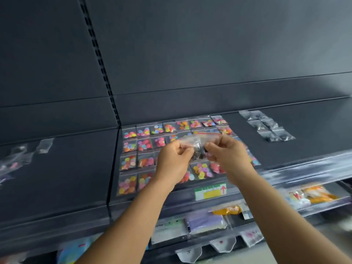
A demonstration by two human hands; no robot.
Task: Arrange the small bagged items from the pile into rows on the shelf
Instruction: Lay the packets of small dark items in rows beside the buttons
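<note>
The dark metal shelf (238, 147) carried a grid of clear bags of coloured discs (144, 144) at centre and a short double row of bags with dark contents (266, 126) at far right. Above the grid, the left hand (172, 159) and right hand (226, 151) each pinched an edge of a small clear bag of dark pieces (197, 147), fingers curled. Risk noted: a slipped pinch could drop it onto the grid and disturb the set rows.

Dark grey slotted back panel (209, 44) above a dark shelf (57, 168), dim light.
</note>
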